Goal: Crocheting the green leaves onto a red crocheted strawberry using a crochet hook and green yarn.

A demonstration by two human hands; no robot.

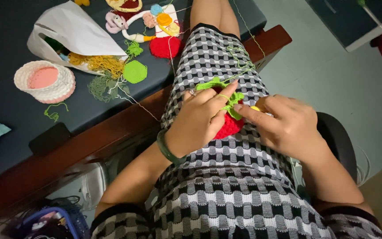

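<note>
Both hands grip a red-and-green crochet piece (228, 119) — left hand (200, 121), right hand (284, 126); white bag (76, 37) spills yellow yarn (98, 63).

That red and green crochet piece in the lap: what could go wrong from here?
1. The green yarn strand trails loose across the lap toward the tangled yarn pile on the table; it might snag or knot.
2. The left hand and right hand cover much of the red and green crochet piece, so a stitch could slip unseen.
</note>
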